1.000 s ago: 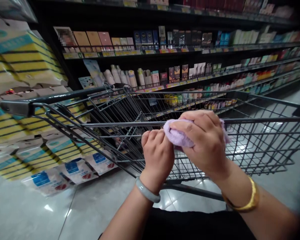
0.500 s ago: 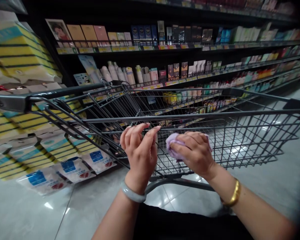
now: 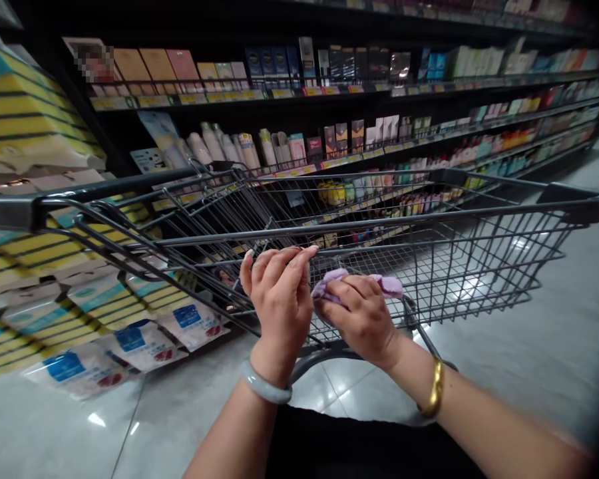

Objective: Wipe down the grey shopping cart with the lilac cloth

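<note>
A dark wire shopping cart [image 3: 479, 219] stands right in front of me, its basket bare. My left hand [image 3: 278, 296] rests against the cart's rear wire panel, fingers bent loosely over a horizontal wire, with a pale green bangle on the wrist. My right hand [image 3: 358, 317] is closed on a small lilac cloth [image 3: 387, 285] and presses it against the wires low on the same panel, just right of my left hand. A gold bangle circles the right wrist.
Dark store shelves [image 3: 329, 93] filled with boxes and bottles run along the aisle behind the cart. Yellow, blue and white packages [image 3: 34, 126] are stacked at the left, some lying on the glossy grey floor [image 3: 529, 346].
My right hand with the cloth has dropped from the top rail to lower wires and moved left. My left hand has unclenched from a fist and now lies against the wire panel.
</note>
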The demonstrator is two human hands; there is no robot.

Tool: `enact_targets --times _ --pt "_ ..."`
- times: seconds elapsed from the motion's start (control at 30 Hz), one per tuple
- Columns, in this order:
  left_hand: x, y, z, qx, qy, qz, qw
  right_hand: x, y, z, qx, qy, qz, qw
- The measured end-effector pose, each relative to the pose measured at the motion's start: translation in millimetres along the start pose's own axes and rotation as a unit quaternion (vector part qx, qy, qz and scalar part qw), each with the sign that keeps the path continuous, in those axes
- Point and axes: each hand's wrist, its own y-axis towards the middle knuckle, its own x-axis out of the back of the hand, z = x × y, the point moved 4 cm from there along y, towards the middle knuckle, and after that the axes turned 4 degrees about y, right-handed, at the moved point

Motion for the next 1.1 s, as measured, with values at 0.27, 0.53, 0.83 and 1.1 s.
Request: enact_targets --times 0.27,0.53,0.83,1.1 --pt "1.7 0.0 2.2 0.009 -0.023 0.014 1.0 8.8 -8.7 41.6 0.057 0.08 0.023 0.995" --pt "21.7 -6.8 21.9 -0.036 -0.056 -0.059 0.996 -9.7 -9.1 24.0 0.084 0.042 0.037 0.995" --pt "27.8 -11.9 38.1 -0.024 0.019 -0.043 0.999 6.8 39.3 10.8 0.035 0.05 -0.052 0.997" --pt "28.0 -10.5 45.0 -0.008 -0.008 0.031 0.999 -5.4 47.5 7.7 0.019 0.074 -0.032 0.997"
